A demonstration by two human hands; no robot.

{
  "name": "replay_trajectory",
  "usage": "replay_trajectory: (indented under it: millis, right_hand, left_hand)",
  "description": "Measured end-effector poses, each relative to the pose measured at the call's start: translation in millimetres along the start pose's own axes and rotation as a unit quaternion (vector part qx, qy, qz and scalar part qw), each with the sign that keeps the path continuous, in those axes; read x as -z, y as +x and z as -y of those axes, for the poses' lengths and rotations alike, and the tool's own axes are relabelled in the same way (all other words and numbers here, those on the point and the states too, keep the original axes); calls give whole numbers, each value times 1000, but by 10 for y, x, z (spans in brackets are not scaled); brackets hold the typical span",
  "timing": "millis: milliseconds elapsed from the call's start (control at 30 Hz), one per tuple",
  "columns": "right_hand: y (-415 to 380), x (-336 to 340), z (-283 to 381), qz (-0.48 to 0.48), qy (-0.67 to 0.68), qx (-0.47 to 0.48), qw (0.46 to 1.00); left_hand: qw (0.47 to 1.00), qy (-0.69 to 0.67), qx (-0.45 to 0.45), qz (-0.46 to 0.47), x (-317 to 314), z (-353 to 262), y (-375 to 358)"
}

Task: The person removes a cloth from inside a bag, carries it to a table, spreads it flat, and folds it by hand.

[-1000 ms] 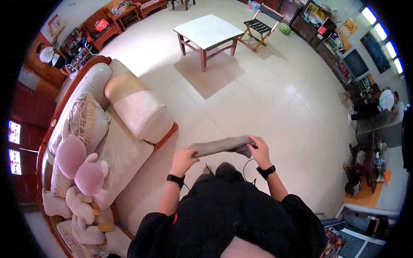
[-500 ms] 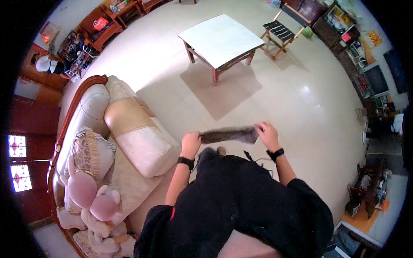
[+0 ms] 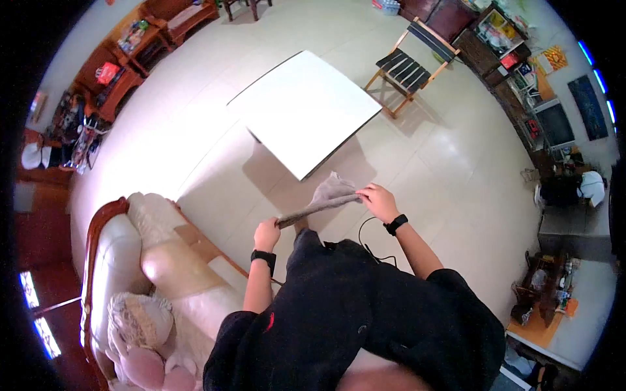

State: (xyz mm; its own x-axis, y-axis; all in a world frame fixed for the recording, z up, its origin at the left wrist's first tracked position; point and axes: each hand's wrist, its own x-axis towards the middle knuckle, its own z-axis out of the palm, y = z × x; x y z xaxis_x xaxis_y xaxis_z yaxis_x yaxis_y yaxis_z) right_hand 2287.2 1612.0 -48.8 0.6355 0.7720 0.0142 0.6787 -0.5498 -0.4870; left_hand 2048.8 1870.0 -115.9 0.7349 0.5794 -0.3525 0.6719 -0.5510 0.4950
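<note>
Left hand (image 3: pixel 266 234) and right hand (image 3: pixel 380 202) both closed on a grey cloth (image 3: pixel 333 189): left fingers curled round its narrow end, right thumb and fingers pinching the other side. Cloth is up off the floor (image 3: pixel 450 202), ahead of the black top (image 3: pixel 355 306), strung between the hands as a thin band, with a loose wider part flaring out on the far side. Floor is pale tile. Sofa (image 3: pixel 114 251) at lower left, well apart from cloth. Desk (image 3: pixel 306 107), white-topped, straight ahead, beyond the cloth. Chair (image 3: pixel 404 72) near desk's right corner, dark slatted seat. TV (image 3: pixel 554 124) far right. Patterned cushion (image 3: pixel 141 319) on sofa, pink plush toys (image 3: pixel 143 367) near it, partly cut off. Red bag (image 3: pixel 107 73) far left. Dark wristband (image 3: pixel 263 258) on each wrist.
</note>
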Motion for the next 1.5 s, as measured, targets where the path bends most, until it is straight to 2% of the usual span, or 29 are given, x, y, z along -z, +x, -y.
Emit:
replay_trajectory:
  millis: [100,200,233,333,400,467,533,567,600,633,667,700,733,800,833,867,900,933,1000,1067,1100,1133,1167,1200,1267,1367,1433,1500]
  right_hand:
    - [258,164,-448,6,-4,-47,999]
    - [507,310,-991,10,-11,-98,995]
    - [567,352,-1186,11,0,-111,994]
    - [805,496,-1801,21,1,-115,993]
    - [997,648,-2229,13,29,-75,997]
    - [1299,825,-2646,63,11,-40,997]
    - [1592,1018,-2911,55,28,-7,998]
    - [1742,1093,-3033,58,30,0,998]
    - [1941,1185,-3183,54,55,59,995]
    - [2117,1266,-3292,55,81,119,988]
    - [2314,1339,-3396,68,82,130,986]
    - [2558,1449,-3445,99,78,167,978]
    - [2775,1514,-3492,130,74,207,967]
    - [3118,1379,-3668,169,81,247,951]
    - [3358,1325,-3716,190,82,274,939]
    - [3574,1335,-3658,251,76,199,944]
    - [3814,1327,-3642,205,75,343,914]
    - [4019,1257,-3662,251,70,371,891]
    - [4467,1203,-3598,288,82,434,850]
    - [4912,1143,-3568,303,93,562,764]
    - [5088,1124,-3542,322,104,593,730]
    - [5242,1143,-3494,342,105,589,725]
    - [5367,1159,-3424,364,102,585,717]
    - [5504,1141,-3348,383,107,614,681]
    - [5689,1182,-3300,422,121,545,715]
    - [5965,1103,-3369,472,127,586,646]
    - [6213,1043,-3335,492,142,617,598]
    - [6459,1024,-3243,522,131,633,557]
  left_hand:
    - [992,65,-35,104,-79,-354,730]
    - [982,86,-81,144,-176,-830,1436]
    - [982,91,-86,142,-122,-1101,1559]
    - [982,99,-91,129,-520,-1406,2089]
    - [985,89,-61,134,-624,-1805,2254]
    - [980,110,-23,163,-957,-1953,2538]
    - [992,26,-9,126,-1332,-1897,2682]
    - [980,83,-6,183,-1297,-2083,2747]
    - [981,78,3,178,-1266,-2246,2868]
    - [971,41,47,232,-1240,-2337,2951]
    - [954,1,93,285,-1212,-2409,2995]
    - [966,1,74,247,-1190,-2452,3019]
    - [967,-12,90,239,-1241,-2404,3022]
    - [960,-120,180,175,-1332,-2324,2993]
    - [971,-90,169,142,-1408,-2341,2901]
    - [981,-59,157,96,-1471,-2348,2904]
    - [958,-118,237,113,-1472,-2426,2966]
    - [921,-183,316,136,-1562,-2544,2952]
    - [927,-118,308,178,-1931,-2630,3075]
    - [888,-158,409,140,-2162,-2864,3316]
    - [900,-139,392,131,-2197,-3017,3398]
    - [912,-116,374,125,-2149,-3123,3524]
    - [904,-131,395,101,-1948,-3326,3585]
    - [895,-148,415,76,-1677,-3512,3665]
    - [880,-141,452,43,-1470,-3675,3747]
    - [829,-184,526,-43,-1461,-4006,3766]
    - [757,-235,602,-96,-1590,-4099,3836]
    - [696,-296,641,-128,-1894,-4298,3935]
